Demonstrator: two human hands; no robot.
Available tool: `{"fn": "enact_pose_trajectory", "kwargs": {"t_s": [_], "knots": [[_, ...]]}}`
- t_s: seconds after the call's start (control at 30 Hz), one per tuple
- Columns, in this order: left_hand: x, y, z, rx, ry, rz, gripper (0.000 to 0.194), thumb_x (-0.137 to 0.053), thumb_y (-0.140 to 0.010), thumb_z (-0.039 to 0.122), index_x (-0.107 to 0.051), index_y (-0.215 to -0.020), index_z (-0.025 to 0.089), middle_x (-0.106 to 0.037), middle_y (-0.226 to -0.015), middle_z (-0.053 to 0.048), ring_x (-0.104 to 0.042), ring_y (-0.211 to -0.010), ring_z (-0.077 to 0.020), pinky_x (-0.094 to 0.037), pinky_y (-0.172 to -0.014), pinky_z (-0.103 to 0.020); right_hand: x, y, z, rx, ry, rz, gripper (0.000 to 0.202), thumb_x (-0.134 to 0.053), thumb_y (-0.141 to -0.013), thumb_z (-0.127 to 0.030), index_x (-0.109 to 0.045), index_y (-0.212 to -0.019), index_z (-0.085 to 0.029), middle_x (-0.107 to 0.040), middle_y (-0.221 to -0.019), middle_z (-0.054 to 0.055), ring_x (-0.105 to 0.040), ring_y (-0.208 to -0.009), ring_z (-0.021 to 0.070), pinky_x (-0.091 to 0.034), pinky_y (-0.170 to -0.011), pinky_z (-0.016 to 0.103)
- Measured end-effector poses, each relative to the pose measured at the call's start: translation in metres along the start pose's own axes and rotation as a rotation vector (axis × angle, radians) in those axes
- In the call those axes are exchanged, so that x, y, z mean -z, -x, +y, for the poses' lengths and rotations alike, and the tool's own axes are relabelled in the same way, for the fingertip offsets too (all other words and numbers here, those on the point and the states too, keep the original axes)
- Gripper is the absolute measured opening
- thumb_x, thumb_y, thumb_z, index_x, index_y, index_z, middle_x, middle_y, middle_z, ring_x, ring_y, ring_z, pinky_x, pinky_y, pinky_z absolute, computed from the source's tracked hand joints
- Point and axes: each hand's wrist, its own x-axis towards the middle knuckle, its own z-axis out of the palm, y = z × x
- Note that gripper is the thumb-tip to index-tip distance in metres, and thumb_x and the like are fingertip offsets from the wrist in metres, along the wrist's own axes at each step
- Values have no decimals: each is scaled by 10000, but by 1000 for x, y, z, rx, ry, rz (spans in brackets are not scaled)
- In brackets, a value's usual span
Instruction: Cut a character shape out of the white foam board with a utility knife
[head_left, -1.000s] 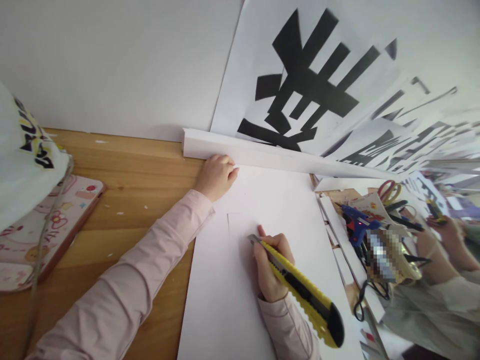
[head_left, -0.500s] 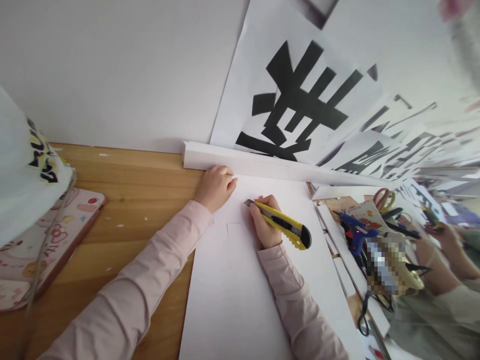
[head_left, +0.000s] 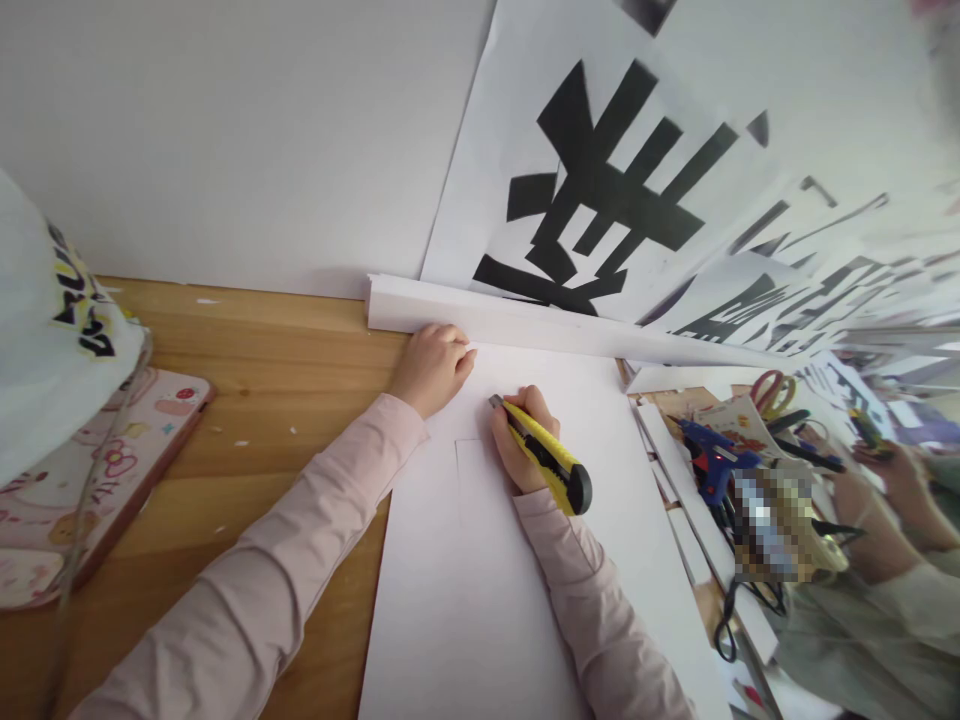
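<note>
My right hand point(head_left: 521, 440) is closed around a yellow utility knife point(head_left: 547, 458), its black end towards me. The knife's blade tip points up and left, above a large white board point(head_left: 465, 600); whether it touches the surface I cannot tell. Thin lines in a corner shape mark the board just left of that hand. My left hand point(head_left: 433, 370) rests on the board's far left corner, fingers curled and together, close to a long white strip point(head_left: 525, 325) along the wall. What lies under its fingers is hidden.
A pink patterned phone point(head_left: 112, 470) and a white bag point(head_left: 52, 330) sit at left on the wooden table point(head_left: 247, 400). On the right are a blue glue gun point(head_left: 716, 460), scissors point(head_left: 772, 395) and cables. Another person's hands point(head_left: 885, 490) are beyond. Black-lettered sheets point(head_left: 615, 200) cover the wall.
The knife has turned in my right hand, its black end swinging left and towards me. My right hand has shifted slightly left. My left hand stays in place on the board.
</note>
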Motion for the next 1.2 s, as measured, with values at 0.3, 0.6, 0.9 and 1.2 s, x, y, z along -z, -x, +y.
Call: {"fn": "enact_pose_trajectory", "kwargs": {"t_s": [0.3,0.6,0.9,1.2], "knots": [[0,-1,1,22,-6,-17,358,-454,-969,272,-749,-809,148,-732,-1101,-96,-626,-1014,-259,-500,-959,-435,2,3,1,11,-15,-26,140,-561,-841,-283,-440,-776,-258,-516,-606,-74,-526,-571,133,-433,-594,243],[0,0,0,9,-9,-5,358,-456,-964,274,-749,-800,150,-733,-1091,-97,-629,-997,-258,-508,-935,-431,-3,4,7,4,8,10,83,-562,-842,-276,-490,-805,-260,-579,-660,-56,-567,-610,147,-450,-631,253],[3,-1,4,46,-15,-36,351,-465,-962,249,-746,-786,134,-728,-1117,-102,-623,-1031,-269,-500,-963,-445,-3,3,0,-12,19,34,123,-557,-809,-264,-444,-760,-257,-566,-625,-63,-537,-564,133,-444,-601,247],[-2,-2,1,48,-10,-38,330,-475,-964,251,-759,-856,122,-728,-1111,-98,-622,-1029,-265,-488,-975,-433,3,27,2,15,-39,17,154,-596,-813,-210,-453,-778,-254,-478,-576,-104,-470,-452,88,-516,-610,244]]}}
